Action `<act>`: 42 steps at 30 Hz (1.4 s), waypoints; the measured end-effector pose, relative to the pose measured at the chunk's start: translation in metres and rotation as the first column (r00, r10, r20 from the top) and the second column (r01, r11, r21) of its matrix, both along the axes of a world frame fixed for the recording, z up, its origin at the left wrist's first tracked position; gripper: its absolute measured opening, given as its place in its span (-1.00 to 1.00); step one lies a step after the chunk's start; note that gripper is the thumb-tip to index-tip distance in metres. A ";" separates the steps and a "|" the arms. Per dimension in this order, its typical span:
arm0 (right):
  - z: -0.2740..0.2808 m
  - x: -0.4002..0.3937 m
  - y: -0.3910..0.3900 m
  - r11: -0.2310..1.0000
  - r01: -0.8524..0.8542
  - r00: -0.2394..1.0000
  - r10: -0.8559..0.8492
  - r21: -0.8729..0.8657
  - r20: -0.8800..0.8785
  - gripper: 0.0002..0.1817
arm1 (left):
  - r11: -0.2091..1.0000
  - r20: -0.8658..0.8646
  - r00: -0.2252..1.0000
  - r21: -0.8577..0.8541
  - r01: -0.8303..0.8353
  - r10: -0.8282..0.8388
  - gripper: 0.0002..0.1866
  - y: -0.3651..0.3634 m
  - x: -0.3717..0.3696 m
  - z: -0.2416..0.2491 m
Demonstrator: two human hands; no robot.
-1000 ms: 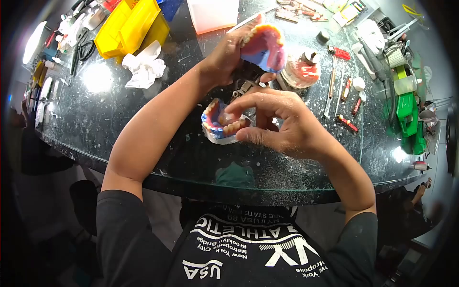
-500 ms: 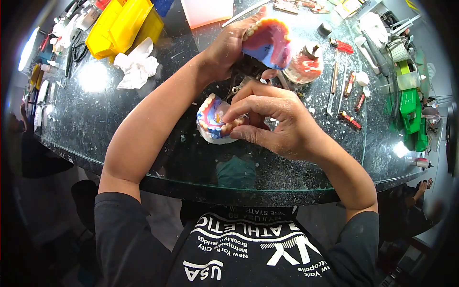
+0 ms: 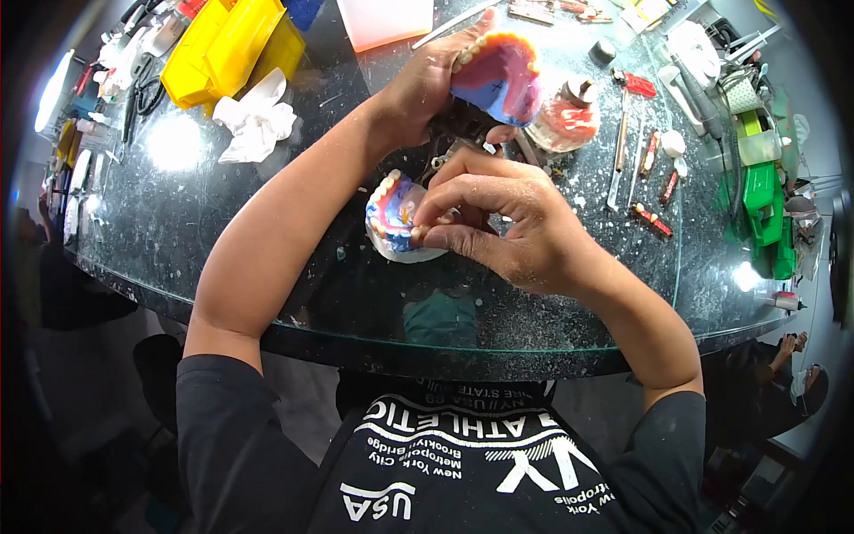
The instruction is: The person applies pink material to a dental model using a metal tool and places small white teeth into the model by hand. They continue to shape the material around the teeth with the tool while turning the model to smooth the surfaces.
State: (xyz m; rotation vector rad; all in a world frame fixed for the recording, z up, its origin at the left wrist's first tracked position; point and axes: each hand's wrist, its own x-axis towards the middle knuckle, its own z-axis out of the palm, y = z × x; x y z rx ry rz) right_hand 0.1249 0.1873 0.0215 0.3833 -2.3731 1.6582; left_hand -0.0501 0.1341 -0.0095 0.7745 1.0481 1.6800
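My left hand (image 3: 425,89) is wrapped round the upper denture model (image 3: 496,80), which is tipped up so its pink and blue wax arch and row of teeth show. Below it on the bench, the lower denture model (image 3: 391,233) has white teeth, blue and pink wax and a white plaster base. My right hand (image 3: 498,222) reaches over its right side, thumb and fingertips pinched at the teeth. Whatever sits between those fingertips is hidden. Metal hinge parts (image 3: 449,151) show between the two models.
Another plaster model (image 3: 569,120) stands right of the upper one. Farther right lie a red-handled tool (image 3: 636,84) and red strips of teeth (image 3: 654,222). Yellow bins (image 3: 218,53) and crumpled tissue (image 3: 256,117) are at upper left, green bins (image 3: 763,205) at far right.
My right thumb and fingertips have shifted slightly left along the lower model's teeth. My left hand and the upper model have hardly moved. At far right, a person's head shows more clearly.
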 end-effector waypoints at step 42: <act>0.035 0.064 0.122 0.793 0.598 0.776 -0.609 -0.114 -0.164 -0.84 | 0.980 -0.084 0.982 -0.082 -0.179 0.172 -0.43 0.003 -0.014 0.060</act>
